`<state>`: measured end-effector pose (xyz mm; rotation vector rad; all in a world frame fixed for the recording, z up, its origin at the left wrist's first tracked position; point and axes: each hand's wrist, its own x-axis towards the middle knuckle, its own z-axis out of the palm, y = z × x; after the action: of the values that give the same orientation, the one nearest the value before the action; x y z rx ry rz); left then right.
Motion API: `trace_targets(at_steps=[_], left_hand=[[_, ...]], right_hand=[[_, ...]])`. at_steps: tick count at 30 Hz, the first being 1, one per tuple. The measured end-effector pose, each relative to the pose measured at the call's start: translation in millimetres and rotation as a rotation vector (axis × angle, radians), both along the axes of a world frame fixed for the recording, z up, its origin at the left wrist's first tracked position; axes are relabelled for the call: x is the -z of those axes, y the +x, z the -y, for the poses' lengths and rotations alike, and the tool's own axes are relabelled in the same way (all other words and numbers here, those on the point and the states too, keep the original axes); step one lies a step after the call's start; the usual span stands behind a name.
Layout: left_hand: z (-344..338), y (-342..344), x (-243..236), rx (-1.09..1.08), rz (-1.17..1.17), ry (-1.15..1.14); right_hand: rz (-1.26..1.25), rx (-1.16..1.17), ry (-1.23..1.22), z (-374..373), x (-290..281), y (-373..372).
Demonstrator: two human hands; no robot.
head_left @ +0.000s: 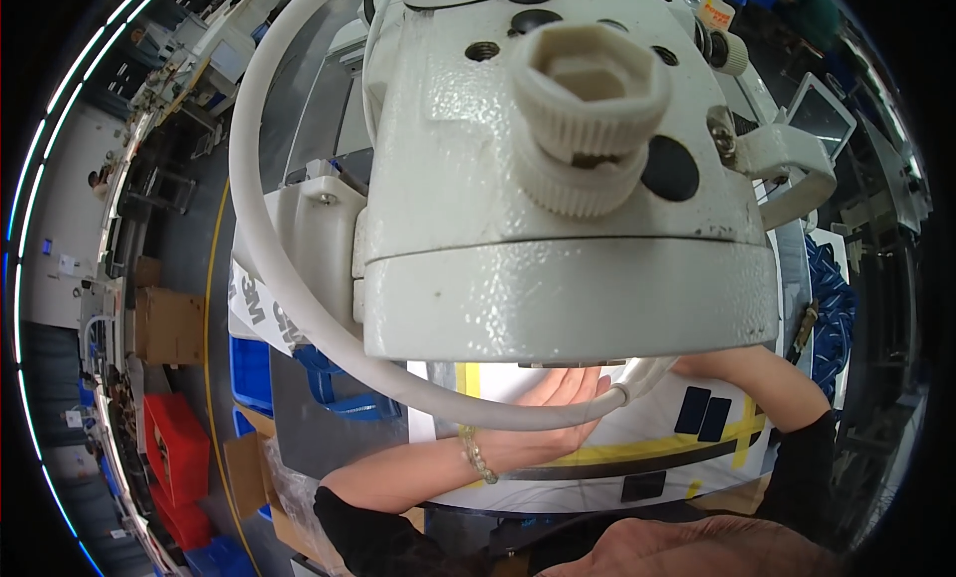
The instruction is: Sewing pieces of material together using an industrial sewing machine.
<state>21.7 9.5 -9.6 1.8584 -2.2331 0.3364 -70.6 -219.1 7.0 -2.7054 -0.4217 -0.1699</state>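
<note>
A large white machine head, which looks like an industrial sewing machine, fills the middle and hides much of the work area. Below its lower edge my left hand lies on the white work surface, fingers stretched out side by side. A white hose passes in front of it. My right hand reaches under the machine from the right; only the part by the wrist shows, its fingers hidden. Whatever lies under the machine between the hands cannot be seen. Two dark blue rectangular pieces rest near my right forearm.
Yellow tape runs along the work surface, with a black square near its front edge. Blue bins and an open cardboard box stand at left. A bundle of blue straps lies at right.
</note>
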Motion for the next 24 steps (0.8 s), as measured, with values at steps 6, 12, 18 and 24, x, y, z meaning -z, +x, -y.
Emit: trace_targets(at_steps=[6, 12, 18, 24], left_hand=[[3, 1, 3, -0.013, -0.079, -0.110], [0, -1, 7, -0.013, -0.073, -0.120], [-2, 1, 1, -0.012, 0.015, -0.029], [0, -1, 5, -0.016, -0.058, -0.121]], right_hand=[[-0.017, 0.030, 0.004, -2, -2, 1], [0.003, 0.008, 0.032, 0, 5, -1], [0.004, -0.028, 0.064, 1, 8, -1], [0.002, -0.017, 0.081, 0, 5, 0]])
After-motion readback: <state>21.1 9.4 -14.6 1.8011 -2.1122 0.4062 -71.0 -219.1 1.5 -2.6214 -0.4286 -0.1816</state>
